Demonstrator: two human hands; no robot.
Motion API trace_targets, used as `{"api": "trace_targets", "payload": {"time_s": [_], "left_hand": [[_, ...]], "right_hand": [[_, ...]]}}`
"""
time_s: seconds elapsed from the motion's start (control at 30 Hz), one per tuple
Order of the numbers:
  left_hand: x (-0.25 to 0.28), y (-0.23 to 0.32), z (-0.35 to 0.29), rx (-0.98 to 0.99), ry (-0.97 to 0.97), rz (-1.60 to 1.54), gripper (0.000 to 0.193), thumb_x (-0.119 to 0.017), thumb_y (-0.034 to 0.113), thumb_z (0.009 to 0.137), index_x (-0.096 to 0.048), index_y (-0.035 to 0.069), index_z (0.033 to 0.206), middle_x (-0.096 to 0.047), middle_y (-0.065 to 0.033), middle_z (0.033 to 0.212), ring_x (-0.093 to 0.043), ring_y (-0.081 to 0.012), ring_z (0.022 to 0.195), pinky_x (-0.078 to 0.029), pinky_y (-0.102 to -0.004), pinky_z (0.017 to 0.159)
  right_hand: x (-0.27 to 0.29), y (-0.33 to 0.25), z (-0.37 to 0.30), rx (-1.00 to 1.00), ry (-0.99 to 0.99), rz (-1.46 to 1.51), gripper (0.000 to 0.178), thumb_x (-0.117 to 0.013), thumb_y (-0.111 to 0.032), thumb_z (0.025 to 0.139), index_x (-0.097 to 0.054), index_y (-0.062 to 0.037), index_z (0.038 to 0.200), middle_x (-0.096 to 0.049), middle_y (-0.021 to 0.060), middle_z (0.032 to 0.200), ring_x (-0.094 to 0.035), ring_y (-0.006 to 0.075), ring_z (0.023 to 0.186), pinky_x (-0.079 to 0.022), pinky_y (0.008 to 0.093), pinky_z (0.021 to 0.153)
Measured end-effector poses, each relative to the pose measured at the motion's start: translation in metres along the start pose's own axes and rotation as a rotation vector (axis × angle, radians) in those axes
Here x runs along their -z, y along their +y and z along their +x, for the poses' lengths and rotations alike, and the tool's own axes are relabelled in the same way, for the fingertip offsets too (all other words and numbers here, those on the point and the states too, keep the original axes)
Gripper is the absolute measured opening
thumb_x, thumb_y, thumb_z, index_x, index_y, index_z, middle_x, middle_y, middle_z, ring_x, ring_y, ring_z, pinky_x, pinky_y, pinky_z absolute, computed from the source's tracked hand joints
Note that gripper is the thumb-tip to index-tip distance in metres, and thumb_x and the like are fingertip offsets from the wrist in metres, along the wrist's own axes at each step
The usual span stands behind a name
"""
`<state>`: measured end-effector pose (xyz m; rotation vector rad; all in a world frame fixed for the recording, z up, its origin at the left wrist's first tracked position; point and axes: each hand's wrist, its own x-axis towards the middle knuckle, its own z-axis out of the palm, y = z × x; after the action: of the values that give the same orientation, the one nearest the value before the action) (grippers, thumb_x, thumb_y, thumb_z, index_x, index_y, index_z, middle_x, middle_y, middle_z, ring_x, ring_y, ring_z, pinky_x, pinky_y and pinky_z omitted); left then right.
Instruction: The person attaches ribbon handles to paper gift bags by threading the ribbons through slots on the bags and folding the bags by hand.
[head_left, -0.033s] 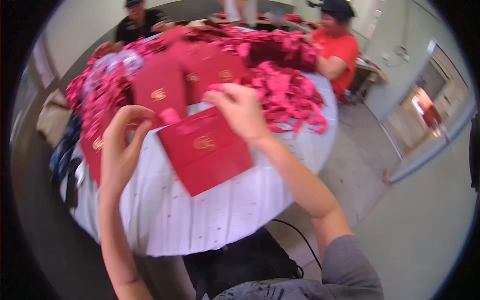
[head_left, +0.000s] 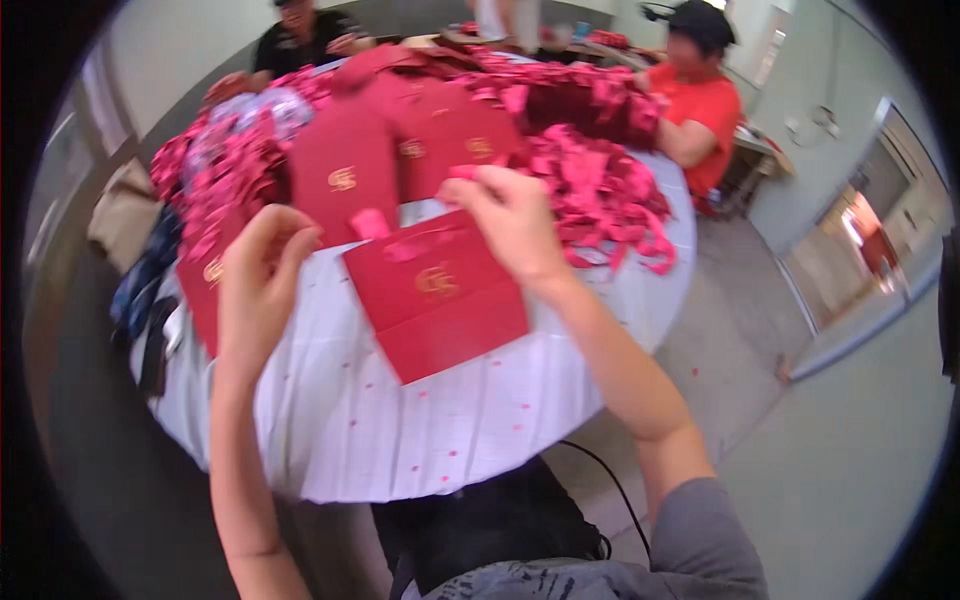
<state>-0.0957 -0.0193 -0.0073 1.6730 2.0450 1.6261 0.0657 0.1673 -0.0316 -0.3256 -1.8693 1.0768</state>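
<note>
Red bag (head_left: pixel 440 310) at near side of bench (head_left: pixel 450 430) looks light, stiff, best held by edges; right hand (head_left: pixel 515 220) pinching pink ribbon (head_left: pixel 462 173), left hand (head_left: pixel 262 270) curled, cannot tell if holding

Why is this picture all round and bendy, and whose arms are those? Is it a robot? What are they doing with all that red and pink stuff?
No robot here! Those are a person's own bare arms. The camera sits on their head and looks down; its very wide lens makes the black corners and bends straight lines.

The round table has a white cover. On it are heaps of pink ribbon and big red pieces with gold marks. Between the hands is a smaller red bag.

The right hand seems to pinch a bit of pink, probably ribbon. The left hand has curled fingers, but I can't tell if it holds anything.
</note>
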Motion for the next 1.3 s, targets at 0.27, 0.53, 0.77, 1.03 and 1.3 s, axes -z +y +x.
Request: {"api": "trace_targets", "payload": {"time_s": [0.27,0.53,0.77,1.03,1.3], "left_hand": [[-0.004,-0.013,-0.021,0.424,-0.215,-0.151,0.057,-0.04,0.045,0.097,-0.064,-0.005,0.09,-0.064,-0.0082,0.075,-0.058,-0.0123,0.064,-0.047,-0.027,0.063],[-0.035,-0.015,0.008,0.424,-0.169,-0.306,0.036,-0.052,0.031,0.094,-0.068,-0.001,0.093,-0.063,-0.0012,0.075,-0.057,-0.0077,0.071,-0.046,-0.0233,0.07],[-0.057,-0.014,-0.002,0.228,0.116,0.08,0.028,-0.052,0.017,0.092,-0.063,-0.005,0.08,-0.049,-0.0015,0.057,-0.04,-0.004,0.055,-0.034,-0.0253,0.05],[-0.064,-0.025,-0.01,0.255,0.162,0.015,0.027,-0.052,0.014,0.092,-0.064,-0.007,0.079,-0.05,-0.0108,0.052,-0.044,-0.01,0.049,-0.037,-0.0311,0.05],[-0.062,-0.037,-0.014,0.338,0.128,-0.039,0.028,-0.053,0.017,0.091,-0.066,-0.006,0.081,-0.052,-0.0078,0.054,-0.046,-0.0087,0.052,-0.038,-0.0297,0.051]], "right_hand": [[-0.016,0.01,-0.002,-0.056,-0.049,0.182,0.02,-0.065,-0.015,0.087,-0.065,0.0054,0.088,-0.065,0.0022,0.074,-0.052,0.0033,0.067,-0.041,0.0201,0.059],[-0.024,0.008,-0.011,-0.063,-0.039,0.197,0.023,-0.066,-0.017,0.087,-0.063,0.0036,0.077,-0.05,-0.0067,0.061,-0.038,-0.0003,0.057,-0.03,0.02,0.049],[-0.031,0.02,-0.019,-0.002,0.048,-0.018,0.025,-0.063,-0.015,0.088,-0.061,0.0049,0.074,-0.048,0.001,0.052,-0.038,0.0032,0.052,-0.032,0.0252,0.046],[-0.029,0.034,-0.02,-0.157,-0.005,-0.109,0.03,-0.061,-0.019,0.087,-0.059,0.0046,0.068,-0.046,0.0023,0.049,-0.039,0.0042,0.05,-0.032,0.0273,0.045],[-0.019,0.009,-0.017,-0.031,0.016,-0.379,0.029,-0.069,-0.026,0.082,-0.058,0.0001,0.076,-0.057,0.0056,0.057,-0.052,0.0117,0.051,-0.041,0.0274,0.048]]}}
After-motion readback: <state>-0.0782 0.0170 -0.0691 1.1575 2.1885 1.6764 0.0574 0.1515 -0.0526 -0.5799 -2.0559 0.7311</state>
